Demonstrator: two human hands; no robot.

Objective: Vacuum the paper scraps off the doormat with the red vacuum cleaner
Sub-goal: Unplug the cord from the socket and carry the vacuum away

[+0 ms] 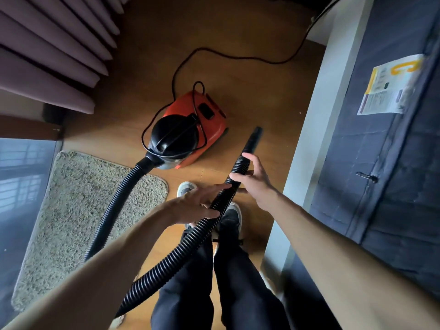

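Observation:
The red vacuum cleaner [214, 129] with a black domed top stands on the wooden floor ahead of me. Its black ribbed hose [166, 260] leaves the front, loops over the beige shaggy doormat [71, 210] at the left and rises to my hands. My right hand [254, 179] grips the hose just behind the black nozzle [253, 139], which points forward above the floor, right of the vacuum. My left hand [195, 204] rests with straight fingers against the hose lower down. I cannot make out paper scraps on the speckled mat.
The black power cord [238, 57] snakes across the floor to the far right wall. Purple curtains [47, 55] hang at the upper left above a glass door [19, 198]. A dark quilted mattress [392, 163] with a paper label [390, 86] stands at the right. My shoes [232, 217] are below the hose.

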